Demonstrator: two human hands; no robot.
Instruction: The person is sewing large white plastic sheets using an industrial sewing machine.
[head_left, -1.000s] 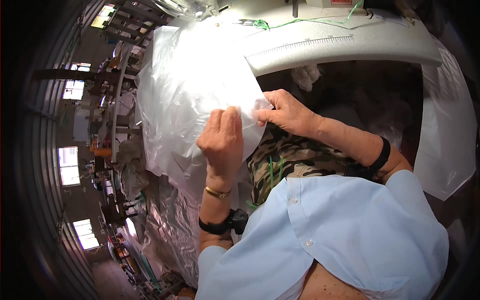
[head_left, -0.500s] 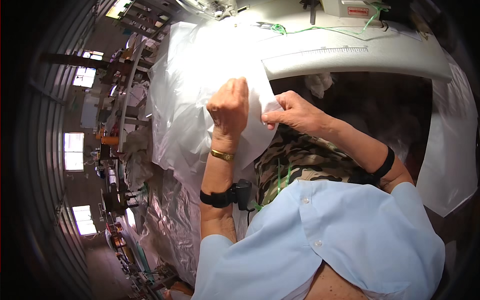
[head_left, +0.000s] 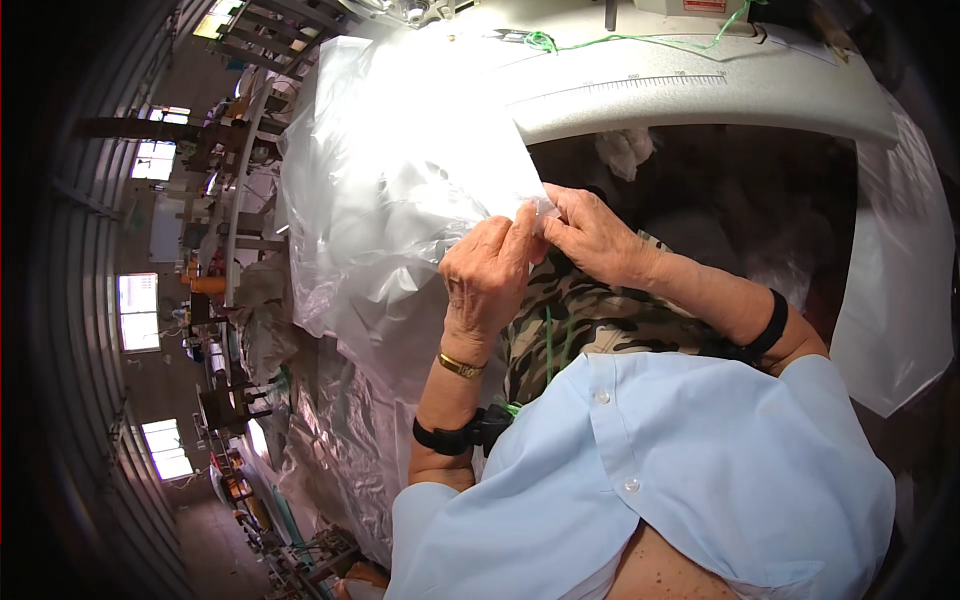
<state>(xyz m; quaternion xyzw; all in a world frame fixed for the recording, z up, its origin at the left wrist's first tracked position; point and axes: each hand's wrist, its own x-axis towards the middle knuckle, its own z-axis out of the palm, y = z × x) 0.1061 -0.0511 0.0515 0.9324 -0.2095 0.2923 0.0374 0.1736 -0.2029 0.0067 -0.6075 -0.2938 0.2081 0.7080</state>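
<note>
A large translucent white plastic sheet (head_left: 400,160) hangs over the near edge of the pale table and down at the left. My left hand (head_left: 490,262) is closed on the sheet's right corner, thumb and fingers pinched together. Right beside it, my right hand (head_left: 590,235) also pinches that corner, so the fingertips of both hands nearly meet. The bit of plastic between the fingers is mostly hidden.
The pale sewing table (head_left: 680,90) carries a printed ruler scale. Green cord (head_left: 620,42) lies across its top, below part of a machine (head_left: 415,10). Another plastic sheet (head_left: 895,290) hangs at the right. Crumpled plastic (head_left: 340,450) lies at lower left.
My left hand has come down and right to the sheet's corner, beside my right hand. The corner, now pinched between both hands, is more covered by fingers.
</note>
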